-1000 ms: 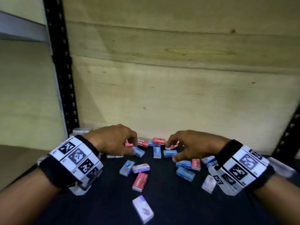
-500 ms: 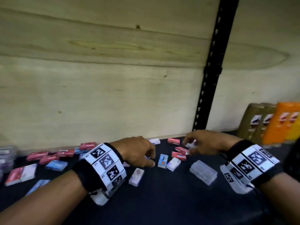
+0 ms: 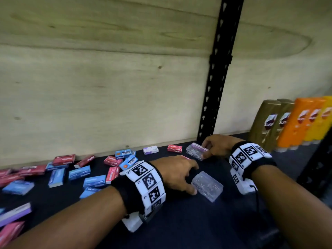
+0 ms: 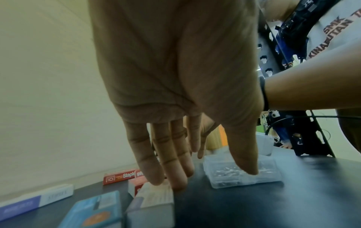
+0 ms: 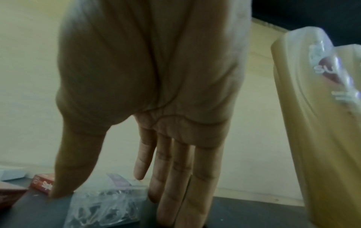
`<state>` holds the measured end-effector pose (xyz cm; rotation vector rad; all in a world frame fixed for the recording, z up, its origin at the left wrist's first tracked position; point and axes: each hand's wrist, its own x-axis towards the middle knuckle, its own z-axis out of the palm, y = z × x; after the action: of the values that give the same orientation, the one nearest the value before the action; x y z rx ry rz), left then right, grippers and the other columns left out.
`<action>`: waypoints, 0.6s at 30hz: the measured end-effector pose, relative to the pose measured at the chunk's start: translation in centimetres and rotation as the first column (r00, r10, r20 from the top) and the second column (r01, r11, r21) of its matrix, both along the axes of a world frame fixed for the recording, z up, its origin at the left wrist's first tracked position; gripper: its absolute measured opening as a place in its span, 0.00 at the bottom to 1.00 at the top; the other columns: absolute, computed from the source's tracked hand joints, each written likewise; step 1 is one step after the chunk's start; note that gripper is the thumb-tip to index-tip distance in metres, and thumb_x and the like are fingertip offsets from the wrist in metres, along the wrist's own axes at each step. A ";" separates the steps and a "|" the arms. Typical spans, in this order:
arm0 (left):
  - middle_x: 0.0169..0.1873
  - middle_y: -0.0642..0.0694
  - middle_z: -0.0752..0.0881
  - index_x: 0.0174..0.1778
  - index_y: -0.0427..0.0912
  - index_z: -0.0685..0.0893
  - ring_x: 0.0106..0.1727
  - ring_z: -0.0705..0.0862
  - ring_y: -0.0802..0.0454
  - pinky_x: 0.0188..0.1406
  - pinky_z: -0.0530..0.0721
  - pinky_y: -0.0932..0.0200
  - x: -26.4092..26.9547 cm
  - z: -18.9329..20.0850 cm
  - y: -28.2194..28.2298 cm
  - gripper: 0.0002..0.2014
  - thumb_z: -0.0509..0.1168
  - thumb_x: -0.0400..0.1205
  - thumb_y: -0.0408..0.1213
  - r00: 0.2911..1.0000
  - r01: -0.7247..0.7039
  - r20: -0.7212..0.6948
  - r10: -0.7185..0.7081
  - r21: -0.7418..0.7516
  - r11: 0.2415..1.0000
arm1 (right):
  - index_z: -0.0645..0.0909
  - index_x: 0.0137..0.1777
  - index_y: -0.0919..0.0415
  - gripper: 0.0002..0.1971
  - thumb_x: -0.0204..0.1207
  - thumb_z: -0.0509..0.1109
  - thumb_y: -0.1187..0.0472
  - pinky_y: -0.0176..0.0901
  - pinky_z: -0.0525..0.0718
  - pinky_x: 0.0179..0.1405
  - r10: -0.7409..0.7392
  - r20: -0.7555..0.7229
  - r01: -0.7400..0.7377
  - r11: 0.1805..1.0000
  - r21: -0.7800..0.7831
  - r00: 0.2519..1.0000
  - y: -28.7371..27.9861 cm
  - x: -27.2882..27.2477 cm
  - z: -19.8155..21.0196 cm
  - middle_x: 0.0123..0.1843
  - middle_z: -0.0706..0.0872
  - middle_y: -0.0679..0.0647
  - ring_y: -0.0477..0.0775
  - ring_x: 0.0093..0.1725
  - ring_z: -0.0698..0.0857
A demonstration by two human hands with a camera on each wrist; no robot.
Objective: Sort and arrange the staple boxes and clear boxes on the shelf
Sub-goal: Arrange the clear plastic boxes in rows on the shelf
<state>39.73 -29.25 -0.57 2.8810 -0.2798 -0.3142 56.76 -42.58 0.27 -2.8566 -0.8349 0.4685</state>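
Observation:
On the dark shelf (image 3: 188, 221) two clear boxes lie near the black upright. My left hand (image 3: 190, 178) hovers with straight, spread fingers beside the nearer clear box (image 3: 208, 186), its thumb touching the box's left end. In the left wrist view the left hand (image 4: 213, 177) hangs over that clear box (image 4: 224, 179), and its fingertips (image 4: 154, 177) rest on a pale staple box (image 4: 154, 199). My right hand (image 3: 204, 150) pinches the farther clear box (image 3: 195, 150), which has a purple label; thumb and fingers flank the box (image 5: 105, 205). Red (image 3: 174, 148), blue (image 3: 94, 180) and white-purple (image 3: 150, 150) staple boxes lie scattered to the left.
A black perforated upright (image 3: 215, 90) stands against the plywood back wall (image 3: 107, 96). Gold bottles (image 3: 267, 123) and orange bottles (image 3: 296, 123) stand in a row at the back right, close to my right wrist. Bare shelf lies in front of my hands.
The view has swung right along the shelf. My left hand has come over to the near clear box; my right hand has reached back and taken hold of the purple-labelled clear box.

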 end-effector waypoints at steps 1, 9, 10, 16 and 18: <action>0.61 0.51 0.82 0.79 0.52 0.67 0.52 0.78 0.55 0.54 0.79 0.57 0.4 -0.1 -0.1 0.37 0.73 0.75 0.56 1.000 0.013 -0.013 -0.013 -0.009 1.000 | 0.80 0.63 0.53 0.27 0.67 0.82 0.46 0.51 0.82 0.65 -0.009 -0.019 0.010 1.000 0.011 1.000 0.1 0.4 -0.3 0.60 0.87 0.49 0.52 0.58 0.85; 0.65 0.50 0.79 0.78 0.56 0.71 0.50 0.71 0.62 0.50 0.68 0.65 2.9 -0.4 -0.6 0.37 0.78 0.73 0.47 0.979 0.205 -0.008 -0.205 -0.015 0.979 | 0.86 0.60 0.56 0.22 0.69 0.81 0.46 0.42 0.85 0.45 0.004 -0.061 -0.003 1.000 0.012 0.998 0.1 1.7 -0.5 0.55 0.90 0.51 0.53 0.54 0.87; 0.65 0.51 0.79 0.77 0.55 0.73 0.51 0.72 0.62 0.48 0.69 0.67 3.1 -0.5 -0.7 0.36 0.78 0.73 0.47 0.977 0.215 0.001 -0.215 -0.017 0.976 | 0.86 0.60 0.56 0.22 0.69 0.82 0.47 0.45 0.88 0.46 -0.003 -0.073 0.005 1.000 0.024 0.997 0.1 1.9 -0.6 0.55 0.90 0.52 0.54 0.54 0.88; 0.61 0.53 0.82 0.73 0.56 0.76 0.52 0.76 0.59 0.46 0.74 0.62 3.0 -1.0 -0.1 0.31 0.75 0.73 0.56 0.976 0.213 0.039 -0.213 0.010 0.977 | 0.83 0.60 0.60 0.21 0.68 0.83 0.61 0.58 0.90 0.54 -0.062 -0.197 0.084 0.991 0.104 0.978 -0.3 2.5 -0.7 0.59 0.87 0.58 0.61 0.58 0.87; 0.64 0.53 0.82 0.75 0.55 0.75 0.59 0.77 0.57 0.55 0.78 0.58 2.6 -0.9 0.2 0.32 0.71 0.75 0.60 0.973 0.226 0.030 -0.228 0.040 0.973 | 0.80 0.63 0.59 0.27 0.65 0.85 0.61 0.59 0.90 0.54 -0.080 -0.217 0.103 0.990 0.101 0.973 -0.5 2.5 -0.6 0.60 0.86 0.58 0.62 0.56 0.89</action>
<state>42.36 -29.04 -1.42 2.8946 -0.6188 -0.3125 59.31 -43.11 -0.31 -2.6698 -0.6663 0.6782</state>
